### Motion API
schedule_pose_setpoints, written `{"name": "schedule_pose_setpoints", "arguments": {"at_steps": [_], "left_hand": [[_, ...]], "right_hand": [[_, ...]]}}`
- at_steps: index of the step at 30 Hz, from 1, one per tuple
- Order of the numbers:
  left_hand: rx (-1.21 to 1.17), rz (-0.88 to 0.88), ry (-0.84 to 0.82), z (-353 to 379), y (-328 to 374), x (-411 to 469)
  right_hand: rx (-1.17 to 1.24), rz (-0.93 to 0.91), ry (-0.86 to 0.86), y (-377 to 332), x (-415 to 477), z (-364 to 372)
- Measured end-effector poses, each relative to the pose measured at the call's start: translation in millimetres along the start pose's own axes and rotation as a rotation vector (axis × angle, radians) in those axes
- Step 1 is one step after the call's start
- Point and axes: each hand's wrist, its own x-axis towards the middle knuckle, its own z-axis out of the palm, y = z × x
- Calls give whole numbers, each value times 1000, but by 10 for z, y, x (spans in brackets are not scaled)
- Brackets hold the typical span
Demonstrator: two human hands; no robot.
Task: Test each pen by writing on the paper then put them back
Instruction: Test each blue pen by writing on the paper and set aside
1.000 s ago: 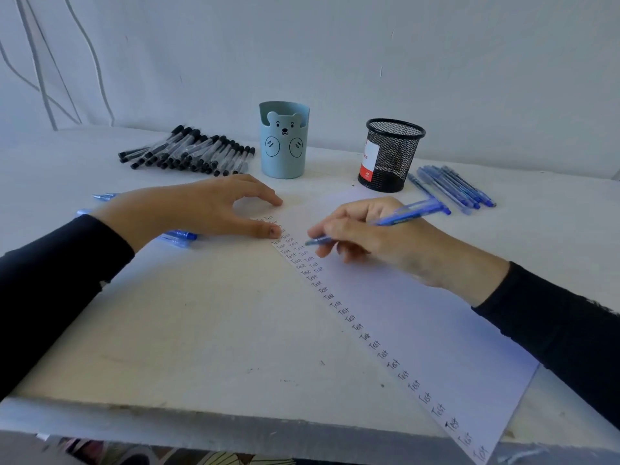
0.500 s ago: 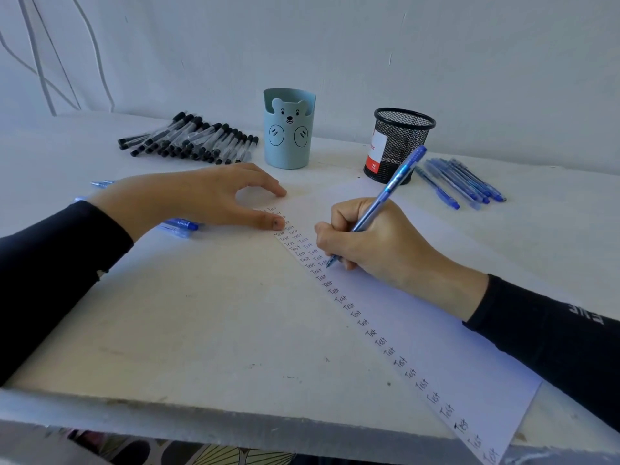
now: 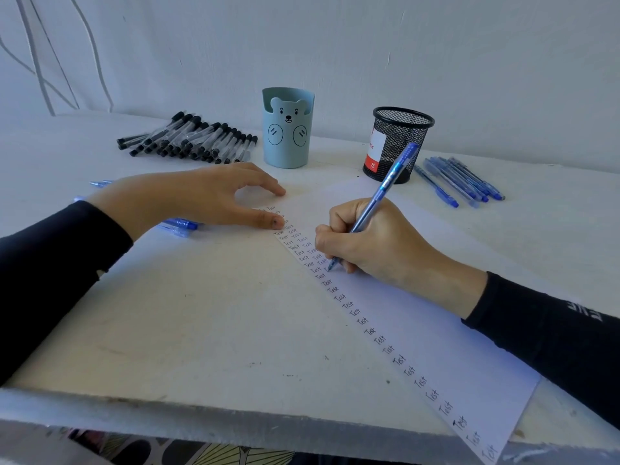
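A white sheet of paper (image 3: 432, 333) lies slanted on the table, with columns of the handwritten word "Test" down its left edge. My right hand (image 3: 375, 245) grips a blue pen (image 3: 385, 186) in a writing hold, its tip touching the paper beside the second column. My left hand (image 3: 201, 198) rests on the sheet's top left corner, thumb and fingertips pressing it flat. Blue pens (image 3: 179, 226) lie on the table partly hidden under my left hand.
A light blue bear-faced cup (image 3: 288, 135) and a black mesh pen holder (image 3: 399, 135) stand at the back. Several black-capped pens (image 3: 194, 140) lie left of the cup. Several blue pens (image 3: 459, 179) lie right of the mesh holder. The table's front edge (image 3: 235, 417) is near.
My right hand turned the blue pen from lying flat to upright, moved a little down the paper and set the tip down on the sheet. My left hand stayed put.
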Motion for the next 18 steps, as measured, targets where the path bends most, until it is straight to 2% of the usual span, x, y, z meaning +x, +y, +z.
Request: {"name": "schedule_pose_setpoints", "arguments": {"at_steps": [18], "left_hand": [[-1,3,2,1,6,-1]], "right_hand": [[-33,-5,3,-8,1,-15]]}}
